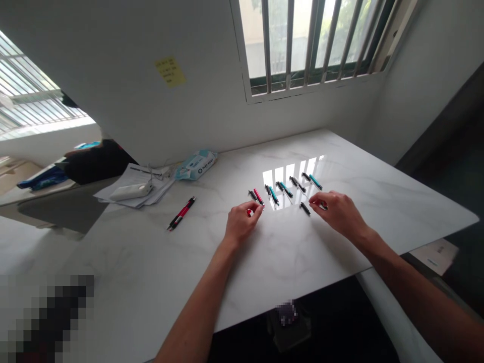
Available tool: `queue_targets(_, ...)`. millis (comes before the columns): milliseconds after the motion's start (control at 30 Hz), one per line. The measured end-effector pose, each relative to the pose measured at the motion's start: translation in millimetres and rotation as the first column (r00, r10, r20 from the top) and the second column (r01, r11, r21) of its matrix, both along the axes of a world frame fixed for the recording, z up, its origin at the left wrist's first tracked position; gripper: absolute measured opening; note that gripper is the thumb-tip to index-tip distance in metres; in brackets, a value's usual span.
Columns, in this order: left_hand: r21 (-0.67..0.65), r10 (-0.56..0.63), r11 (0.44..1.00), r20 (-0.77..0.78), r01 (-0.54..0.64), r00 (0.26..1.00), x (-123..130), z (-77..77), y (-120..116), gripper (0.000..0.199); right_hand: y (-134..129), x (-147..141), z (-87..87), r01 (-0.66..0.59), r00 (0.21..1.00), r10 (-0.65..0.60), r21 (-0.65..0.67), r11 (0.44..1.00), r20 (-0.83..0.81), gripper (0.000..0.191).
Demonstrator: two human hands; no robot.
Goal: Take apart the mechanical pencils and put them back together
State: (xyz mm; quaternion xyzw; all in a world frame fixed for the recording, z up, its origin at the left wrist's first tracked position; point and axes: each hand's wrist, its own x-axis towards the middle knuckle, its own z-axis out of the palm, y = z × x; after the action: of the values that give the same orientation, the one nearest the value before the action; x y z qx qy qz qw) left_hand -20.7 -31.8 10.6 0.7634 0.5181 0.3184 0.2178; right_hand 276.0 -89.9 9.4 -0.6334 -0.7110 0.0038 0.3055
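My left hand (242, 221) is closed, with a small red pen part (249, 213) showing between its fingers. Just beyond its fingertips lie a red pen barrel (258, 195) and a black pen part (252, 194). Fingers pinched together, my right hand (338, 210) is over the table; a dark piece (323, 205) shows under them, its kind unclear. Left of that hand a short black pen part (305, 208) rests on the marble-look table (287, 247). Farther back, taken-apart pens lie in a slanting row, with teal barrels (274, 195), black parts (295, 182) and thin refills.
Two red and black pens (181, 214) lie side by side to the left. Behind them are papers (132, 174), a white device (131, 191) and a blue wipes pack (197, 165). A barred window (308, 45) is in the wall beyond the table.
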Motion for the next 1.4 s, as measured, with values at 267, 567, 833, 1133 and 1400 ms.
queue_targets(267,-0.050,-0.114,0.993,-0.368,0.102,0.923,44.5,4.6,-19.0,0.021,-9.5,-7.1,-10.4,0.051,0.995,-0.043,-0.082,0.995,0.094,0.013)
queue_targets(567,-0.082,-0.044,0.997,-0.473,0.006,0.880,104.1,-2.8,-19.6,0.029,-31.7,-18.8,-25.7,0.007,0.995,0.010,0.169,0.986,-0.098,0.016)
queue_targets(833,-0.121,-0.042,0.993,-0.289,0.008,0.956,116.9,0.6,-20.0,0.030,-35.7,-18.9,-31.3,0.000,0.968,0.041,0.162,0.987,-0.248,0.014)
queue_targets(1133,-0.206,-0.167,0.942,0.396,0.265,0.903,76.3,9.1,-10.3,0.027,-37.1,-21.9,-25.8,-0.033,0.946,0.089,0.180,0.983,-0.312,0.014)
queue_targets(1400,-0.239,-0.120,0.889,0.703,0.391,0.701,73.3,2.0,-20.5,0.041,-49.0,-56.5,-16.2,-0.132,0.855,0.164,0.100,0.986,-0.492,0.020)
